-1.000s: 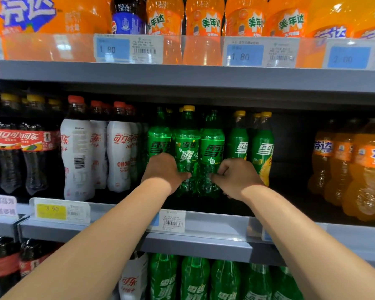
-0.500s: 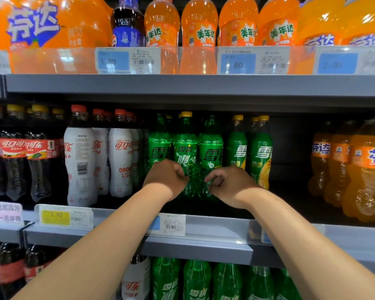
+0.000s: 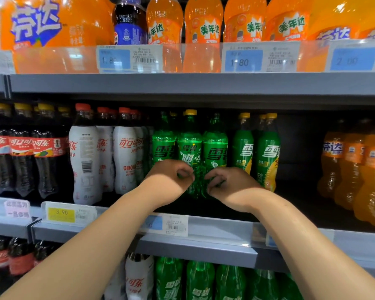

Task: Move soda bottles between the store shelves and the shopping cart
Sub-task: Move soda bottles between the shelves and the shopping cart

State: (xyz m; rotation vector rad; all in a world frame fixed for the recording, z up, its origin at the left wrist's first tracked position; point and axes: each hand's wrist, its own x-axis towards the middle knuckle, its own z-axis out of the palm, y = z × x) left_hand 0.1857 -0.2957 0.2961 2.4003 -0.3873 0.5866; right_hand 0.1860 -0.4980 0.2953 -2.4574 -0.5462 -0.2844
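Observation:
Green soda bottles stand in a row on the middle shelf [image 3: 204, 229]. At the front are a green-capped bottle [image 3: 164, 146], a yellow-capped bottle [image 3: 189, 148] and another green-capped bottle [image 3: 215, 148]. My left hand [image 3: 169, 179] and my right hand [image 3: 228, 185] hover side by side just in front of their lower halves. Both have their fingers curled in, and neither wraps around a bottle. The lower body of the yellow-capped bottle shows in the gap between my hands. No shopping cart is in view.
Two more yellow-capped green bottles [image 3: 266, 152] stand to the right, then a dark gap, then orange bottles [image 3: 355, 169]. White bottles [image 3: 85, 161] and cola bottles [image 3: 20, 156] fill the left. Orange bottles [image 3: 204, 29] line the upper shelf; green bottles [image 3: 199, 280] stand below.
My hands, which reached around the green bottles a second ago, have drawn back a little toward me with fingers curled. The bottles stay on the shelf. The view has tilted slightly upward.

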